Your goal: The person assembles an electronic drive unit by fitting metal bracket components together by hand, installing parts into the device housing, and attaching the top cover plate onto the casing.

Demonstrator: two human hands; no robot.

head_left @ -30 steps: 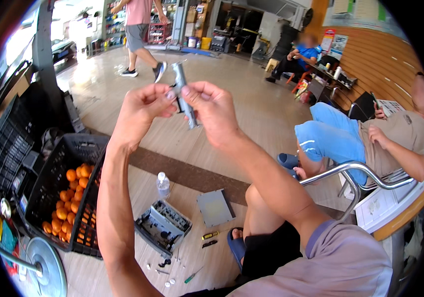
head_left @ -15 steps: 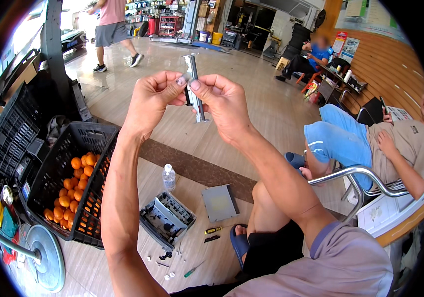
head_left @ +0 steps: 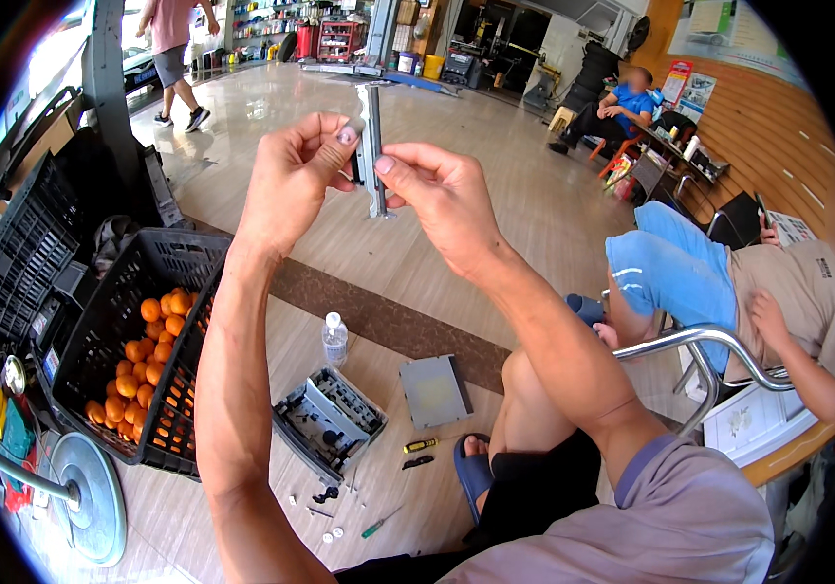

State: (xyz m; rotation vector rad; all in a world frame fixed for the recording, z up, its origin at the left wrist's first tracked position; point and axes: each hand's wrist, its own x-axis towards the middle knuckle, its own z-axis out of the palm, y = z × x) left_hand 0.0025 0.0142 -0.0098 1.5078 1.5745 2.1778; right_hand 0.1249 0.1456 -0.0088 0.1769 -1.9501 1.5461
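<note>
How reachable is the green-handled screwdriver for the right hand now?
Probably not straight away: the right hand is raised, pinching the metal strip, well above the floor. Nothing covers the green-handled screwdriver, though.

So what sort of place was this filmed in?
Probably a vehicle repair workshop: it has a stack of black rubber tyres, a tall grey metal post like a lift's, and a red shelved cart.
</note>
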